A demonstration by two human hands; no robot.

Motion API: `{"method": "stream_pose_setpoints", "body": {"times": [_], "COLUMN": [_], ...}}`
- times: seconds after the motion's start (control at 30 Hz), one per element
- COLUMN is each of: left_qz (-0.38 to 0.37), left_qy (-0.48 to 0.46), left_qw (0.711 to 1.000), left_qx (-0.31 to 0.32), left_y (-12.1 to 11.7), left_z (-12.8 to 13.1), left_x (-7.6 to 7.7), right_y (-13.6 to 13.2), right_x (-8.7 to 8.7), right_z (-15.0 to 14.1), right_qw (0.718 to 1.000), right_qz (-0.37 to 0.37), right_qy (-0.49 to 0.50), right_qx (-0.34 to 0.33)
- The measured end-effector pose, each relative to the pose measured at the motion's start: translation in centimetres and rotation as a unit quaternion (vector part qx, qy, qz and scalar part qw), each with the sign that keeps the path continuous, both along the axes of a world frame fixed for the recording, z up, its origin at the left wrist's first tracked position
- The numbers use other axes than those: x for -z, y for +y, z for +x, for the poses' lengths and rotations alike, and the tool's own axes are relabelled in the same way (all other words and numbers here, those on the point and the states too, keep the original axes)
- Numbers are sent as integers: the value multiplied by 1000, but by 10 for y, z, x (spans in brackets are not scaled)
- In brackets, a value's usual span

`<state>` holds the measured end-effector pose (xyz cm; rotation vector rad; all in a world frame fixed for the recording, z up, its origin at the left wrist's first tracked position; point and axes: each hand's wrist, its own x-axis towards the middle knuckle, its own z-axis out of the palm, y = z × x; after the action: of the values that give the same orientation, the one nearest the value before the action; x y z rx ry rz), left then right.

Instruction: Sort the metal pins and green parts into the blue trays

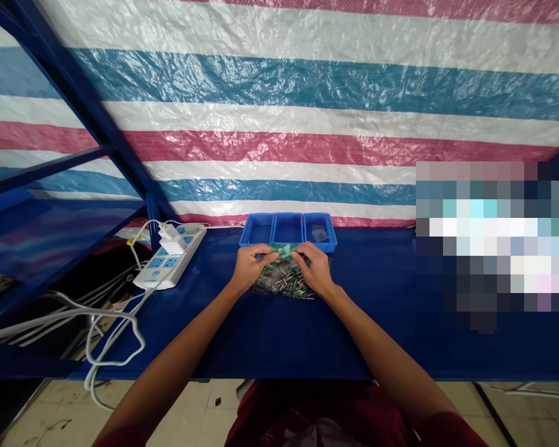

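Between my two hands is a small green plastic bag (284, 251), pinched at both sides in front of the blue bins. My left hand (251, 266) grips its left edge with thumb and fingers. On the other edge, my right hand (315, 267) holds it the same way. What the bag contains is too small to make out. Just below my hands lies a pile of thin metal pins or screws (293, 282) mixed with clear and green plastic bags. Part of the pile is hidden behind my hands.
A blue three-compartment tray (274, 231) stands at the back, with a small clear packet (320, 233) in its right compartment. To the left are a white power strip (168, 261) with a plugged-in charger and loose white cables (116, 316). The right side is blurred by pixels.
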<state>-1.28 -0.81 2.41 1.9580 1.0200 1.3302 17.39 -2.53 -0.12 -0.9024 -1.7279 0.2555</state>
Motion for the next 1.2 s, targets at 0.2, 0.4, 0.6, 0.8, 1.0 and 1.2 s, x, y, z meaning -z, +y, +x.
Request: {"method": "stream_pose_setpoints", "body": {"times": [0.2,0.4,0.6,0.8,1.0,1.2], "left_qz": [25,-8,-106,-152,-20,-41], "left_qy": [27,-33,-94,-93,-10,15], "left_qw": [999,999,988,979,999,999], "left_qx": [-14,-13,66,100,36,31], "left_y": [-2,-1,-1,3,4,3], "left_z": [-2,-1,3,3,2,2], "left_x": [-1,1,-2,-1,-1,3], "right_y": [-1,-3,1,1,0,-2], "right_x": [3,2,4,-1,-4,-3], "right_z": [-1,0,5,5,3,-2], "right_qw": [1000,999,997,998,1000,981], "right_qz": [1,35,49,48,-17,-142], "right_qy": [-24,-1,-6,-7,19,129], "right_qx": [2,9,54,38,18,-21]}}
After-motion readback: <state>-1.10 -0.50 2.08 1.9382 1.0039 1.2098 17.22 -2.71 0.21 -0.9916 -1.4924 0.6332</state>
